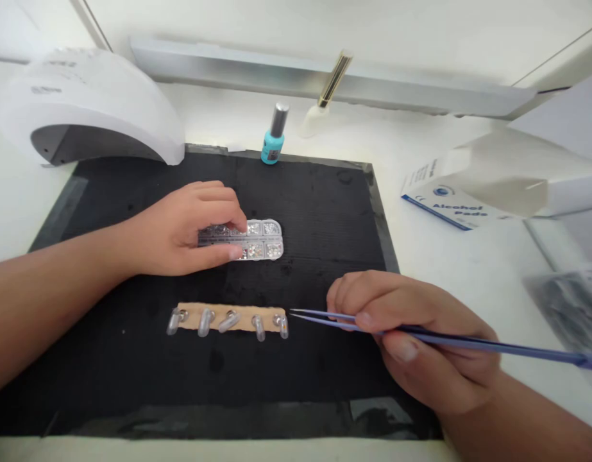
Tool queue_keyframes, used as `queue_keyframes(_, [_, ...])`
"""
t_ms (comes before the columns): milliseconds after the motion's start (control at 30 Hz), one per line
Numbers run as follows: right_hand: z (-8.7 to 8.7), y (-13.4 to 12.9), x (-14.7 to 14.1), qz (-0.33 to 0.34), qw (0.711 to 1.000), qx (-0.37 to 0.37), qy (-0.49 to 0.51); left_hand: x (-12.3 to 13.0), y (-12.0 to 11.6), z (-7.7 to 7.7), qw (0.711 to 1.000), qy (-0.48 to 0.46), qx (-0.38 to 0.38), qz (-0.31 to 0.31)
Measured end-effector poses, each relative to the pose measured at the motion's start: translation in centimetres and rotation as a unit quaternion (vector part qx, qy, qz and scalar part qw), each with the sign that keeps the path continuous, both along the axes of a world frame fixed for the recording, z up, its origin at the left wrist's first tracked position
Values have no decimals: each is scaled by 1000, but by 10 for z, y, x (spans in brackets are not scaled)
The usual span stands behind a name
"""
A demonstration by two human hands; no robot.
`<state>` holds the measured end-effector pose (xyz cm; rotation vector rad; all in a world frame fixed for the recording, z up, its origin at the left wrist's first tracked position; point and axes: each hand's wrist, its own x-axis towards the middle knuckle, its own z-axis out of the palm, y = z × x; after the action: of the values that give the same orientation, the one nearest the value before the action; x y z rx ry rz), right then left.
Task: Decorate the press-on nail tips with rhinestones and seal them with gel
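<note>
My left hand (pixel 194 228) grips a clear compartment case of rhinestones (pixel 271 239), thumb along its near side and fingers over the far side; the case's left end is hidden under the hand. In my right hand (pixel 415 333) is a pair of blue-purple tweezers (pixel 444 339), their thin tips slightly apart and pointing left. Close by those tips lies a tan strip (pixel 194 317) that bears several clear nail tips (pixel 205 323) on small round metal mounts. Small orange specks show on the rightmost nail tip (pixel 283 326).
A black mat (pixel 324 205) covers the work area. Behind it stand a turquoise nail polish bottle (pixel 272 144) and a white bottle with a gold cap (pixel 317 119). A white nail lamp (pixel 108 102) is at back left, an alcohol pads box (pixel 449 199) at right.
</note>
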<state>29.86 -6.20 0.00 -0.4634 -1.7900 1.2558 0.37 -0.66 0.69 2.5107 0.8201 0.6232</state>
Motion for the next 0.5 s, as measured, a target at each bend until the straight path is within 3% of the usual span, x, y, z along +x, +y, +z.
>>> queue_keyframes(500, [5, 0, 4, 37, 999, -2, -40, 1, 1, -4, 1000, -10, 14, -1])
